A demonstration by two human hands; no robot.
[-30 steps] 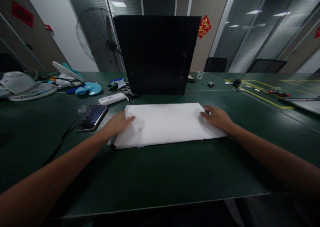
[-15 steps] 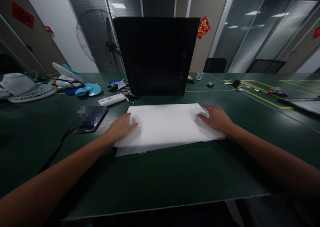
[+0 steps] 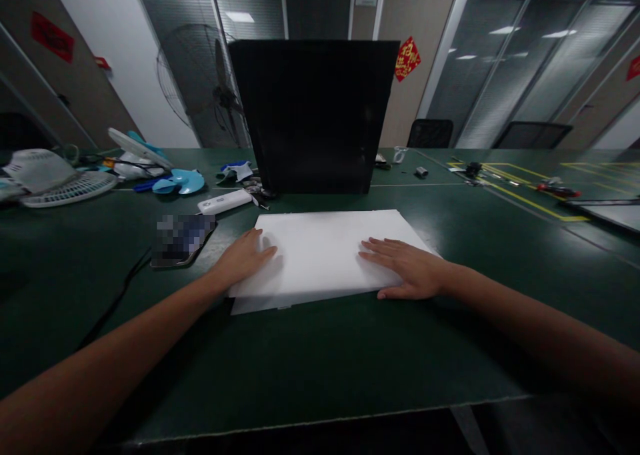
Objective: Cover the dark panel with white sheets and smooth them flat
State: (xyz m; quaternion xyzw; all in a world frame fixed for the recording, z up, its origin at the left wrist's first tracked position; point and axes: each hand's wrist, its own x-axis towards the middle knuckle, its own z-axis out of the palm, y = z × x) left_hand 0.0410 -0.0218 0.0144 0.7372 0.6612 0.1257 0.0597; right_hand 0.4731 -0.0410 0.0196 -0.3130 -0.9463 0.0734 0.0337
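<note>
White sheets lie flat in front of me on the green table, one on top of another and slightly out of line along the near edge. I cannot tell whether they are paper or thin plastic. My left hand rests at their left edge, thumb out over the top sheet and the other fingers along the side. Across the right part lies my right hand, palm down, fingers stretched toward the middle and thumb at the near edge. Neither hand grips anything.
A black panel stands upright behind the sheets. To the left are a phone, a white stick-shaped device, blue fan blades and a white fan grille. Small parts lie at the right back.
My right hand has moved from the right edge of the sheets inward and nearer to me, and now lies flat over them. My left hand has stayed in place.
</note>
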